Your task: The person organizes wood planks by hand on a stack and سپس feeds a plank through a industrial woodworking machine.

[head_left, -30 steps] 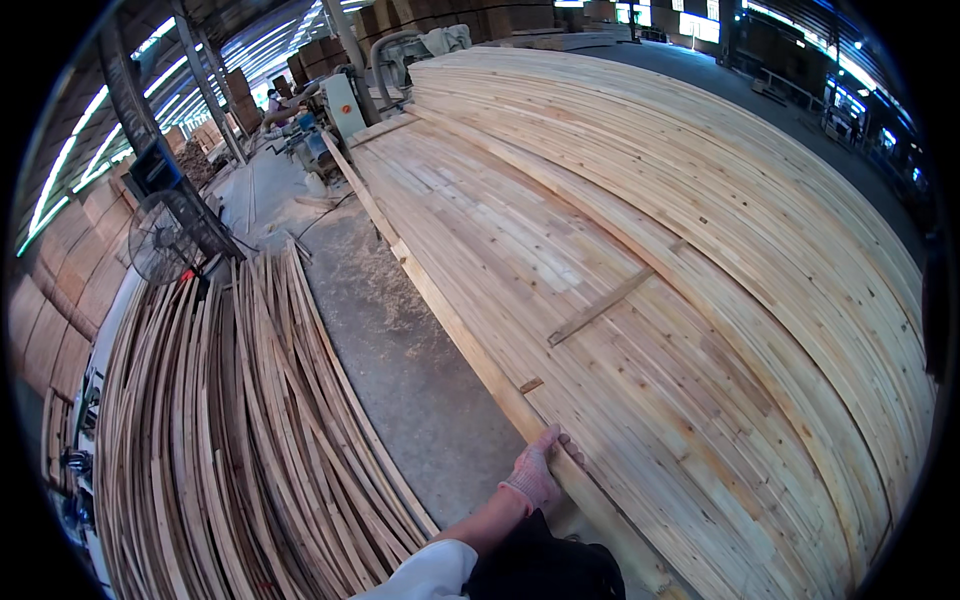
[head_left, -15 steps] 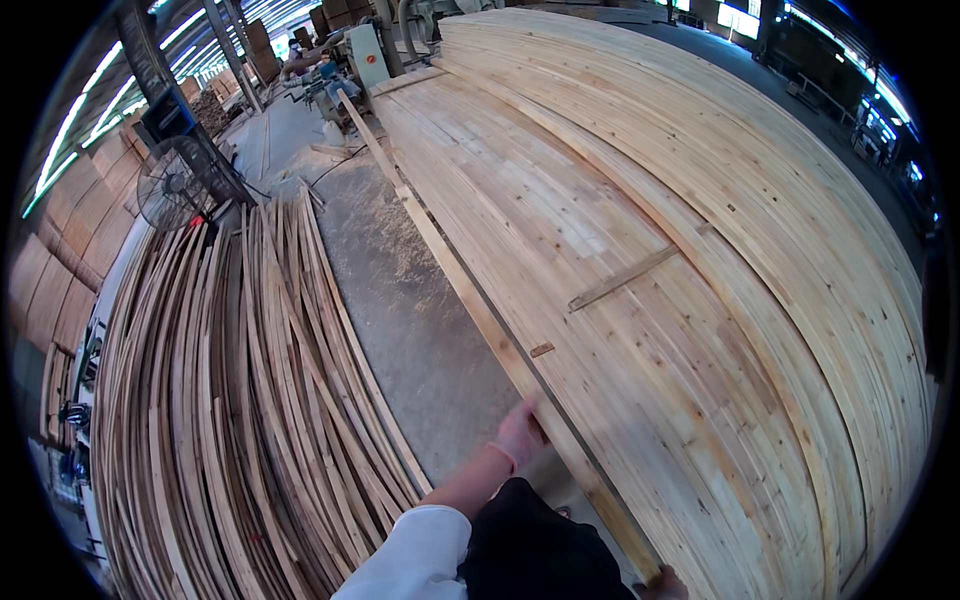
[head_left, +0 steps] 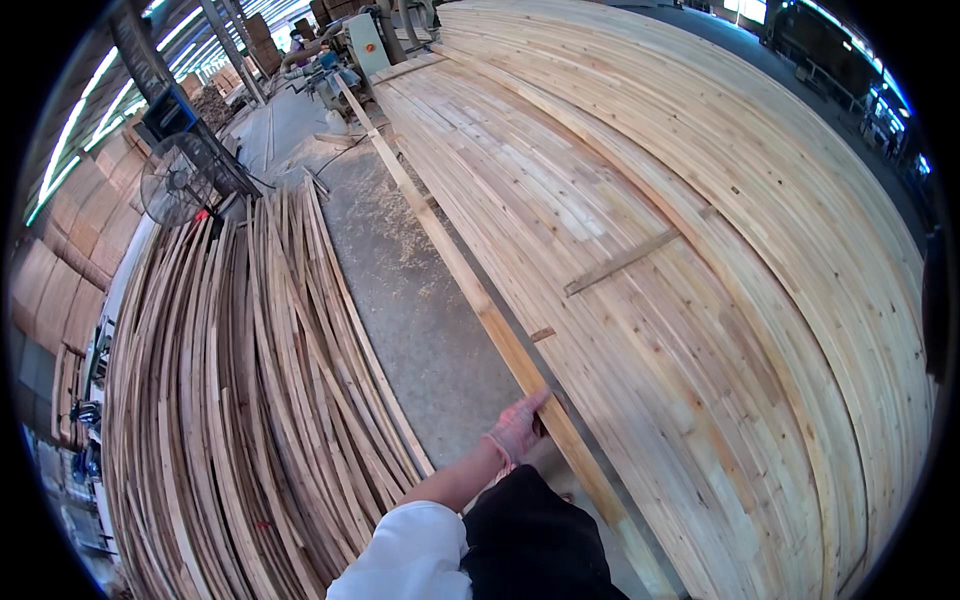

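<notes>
My left hand [head_left: 520, 427], in what looks like a thin pale glove, is closed around a long narrow wooden strip [head_left: 500, 335]. Its thumb lies over the top face, and the other fingers go underneath out of sight. The strip runs from the bottom edge up toward a machine at the far end. It lies alongside the left edge of a wide stack of light wooden boards [head_left: 640, 370], with a dark gap between them along the near part. My right hand is out of the picture.
Many long thin strips [head_left: 210, 400] lie piled on the left. Sawdust [head_left: 400, 225] covers part of the concrete floor. A floor fan [head_left: 178, 180] stands behind the pile. Short wood pieces [head_left: 620, 262] rest on the boards. A machine with a pale green cabinet [head_left: 367, 45] is at the far end.
The strip's near part has shifted slightly, and the gap beside the boards looks wider. My left hand has kept its hold on it. My right hand, earlier at the strip's near end, has left the picture.
</notes>
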`<action>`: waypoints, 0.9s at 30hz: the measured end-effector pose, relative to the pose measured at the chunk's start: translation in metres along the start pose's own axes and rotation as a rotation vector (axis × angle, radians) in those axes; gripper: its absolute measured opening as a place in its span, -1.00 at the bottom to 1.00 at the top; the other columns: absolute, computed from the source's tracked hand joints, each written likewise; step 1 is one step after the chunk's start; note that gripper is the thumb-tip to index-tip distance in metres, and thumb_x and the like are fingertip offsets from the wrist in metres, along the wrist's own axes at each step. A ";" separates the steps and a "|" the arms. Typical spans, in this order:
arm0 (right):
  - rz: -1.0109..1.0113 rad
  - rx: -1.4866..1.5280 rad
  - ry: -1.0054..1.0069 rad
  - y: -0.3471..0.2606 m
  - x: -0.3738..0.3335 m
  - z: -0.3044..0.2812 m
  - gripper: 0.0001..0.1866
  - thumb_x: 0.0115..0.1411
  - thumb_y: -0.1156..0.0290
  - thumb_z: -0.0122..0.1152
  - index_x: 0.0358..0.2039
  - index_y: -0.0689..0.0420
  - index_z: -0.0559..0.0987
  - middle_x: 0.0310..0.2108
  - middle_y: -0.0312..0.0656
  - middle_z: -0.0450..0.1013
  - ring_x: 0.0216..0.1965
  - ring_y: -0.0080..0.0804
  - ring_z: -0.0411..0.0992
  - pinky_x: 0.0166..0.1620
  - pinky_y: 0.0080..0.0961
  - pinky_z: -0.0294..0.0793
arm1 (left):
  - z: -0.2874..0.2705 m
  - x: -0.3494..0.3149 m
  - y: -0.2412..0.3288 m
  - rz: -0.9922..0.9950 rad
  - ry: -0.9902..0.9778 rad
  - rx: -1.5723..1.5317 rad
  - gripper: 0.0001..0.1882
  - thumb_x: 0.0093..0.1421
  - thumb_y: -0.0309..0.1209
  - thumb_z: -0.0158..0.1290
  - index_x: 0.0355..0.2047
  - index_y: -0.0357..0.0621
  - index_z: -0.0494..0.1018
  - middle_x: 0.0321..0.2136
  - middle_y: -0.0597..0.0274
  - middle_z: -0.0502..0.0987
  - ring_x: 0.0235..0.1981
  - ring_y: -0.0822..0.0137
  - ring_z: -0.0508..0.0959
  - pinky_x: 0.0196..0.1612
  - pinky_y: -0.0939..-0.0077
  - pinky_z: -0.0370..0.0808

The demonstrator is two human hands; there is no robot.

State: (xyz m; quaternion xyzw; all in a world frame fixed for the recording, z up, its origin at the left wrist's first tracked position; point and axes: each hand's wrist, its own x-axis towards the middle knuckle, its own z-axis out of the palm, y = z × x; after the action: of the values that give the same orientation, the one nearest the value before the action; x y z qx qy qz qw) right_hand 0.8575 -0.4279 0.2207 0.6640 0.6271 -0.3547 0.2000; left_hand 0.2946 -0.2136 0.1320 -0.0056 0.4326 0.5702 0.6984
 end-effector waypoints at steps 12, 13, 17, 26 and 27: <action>0.586 0.526 0.025 0.116 -0.015 0.032 -0.46 0.12 0.13 0.25 0.07 0.08 0.42 -0.22 -0.19 0.48 -0.26 -0.40 0.46 -0.25 -0.48 0.51 | 0.020 0.072 0.120 0.019 -0.241 -0.626 -0.37 -0.06 0.39 0.06 -0.46 0.06 0.42 -0.59 0.47 0.36 -0.57 0.45 0.34 -0.45 0.47 0.32; 0.571 0.505 0.057 0.083 -0.009 0.022 -0.46 0.12 0.13 0.25 0.07 0.08 0.42 -0.22 -0.19 0.48 -0.26 -0.40 0.46 -0.26 -0.48 0.51 | 0.020 0.077 0.123 0.003 -0.298 -0.669 -0.36 -0.07 0.41 0.06 -0.47 0.07 0.41 -0.60 0.48 0.34 -0.58 0.47 0.33 -0.46 0.49 0.30; 0.516 0.489 0.105 0.008 -0.001 0.001 -0.46 0.12 0.12 0.24 0.07 0.08 0.42 -0.22 -0.19 0.48 -0.28 -0.41 0.46 -0.27 -0.48 0.51 | 0.024 0.078 0.130 -0.015 -0.371 -0.686 -0.36 -0.06 0.41 0.05 -0.48 0.06 0.39 -0.61 0.49 0.31 -0.61 0.50 0.29 -0.48 0.52 0.27; 0.436 0.478 0.098 -0.025 0.017 -0.018 -0.46 0.13 0.10 0.23 0.06 0.09 0.42 -0.22 -0.20 0.48 -0.30 -0.42 0.46 -0.29 -0.48 0.51 | 0.029 0.071 0.153 0.201 -0.206 -0.638 -0.49 0.23 0.11 -0.06 -0.23 -0.15 0.40 -0.43 0.22 0.44 -0.40 0.25 0.47 -0.23 0.26 0.47; 0.429 0.487 0.097 -0.022 0.016 -0.018 -0.46 0.13 0.10 0.23 0.06 0.09 0.42 -0.22 -0.20 0.48 -0.31 -0.42 0.46 -0.29 -0.48 0.51 | 0.028 0.068 0.153 0.256 -0.235 -0.575 -0.53 0.25 0.05 -0.05 -0.22 -0.16 0.40 -0.39 0.19 0.45 -0.35 0.20 0.48 -0.18 0.22 0.48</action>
State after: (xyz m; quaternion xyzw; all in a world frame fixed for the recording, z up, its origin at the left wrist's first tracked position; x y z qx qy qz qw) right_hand 0.8388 -0.4013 0.2251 0.8253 0.3786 -0.4120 0.0755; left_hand 0.1872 -0.0925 0.1822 -0.0823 0.1678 0.7486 0.6361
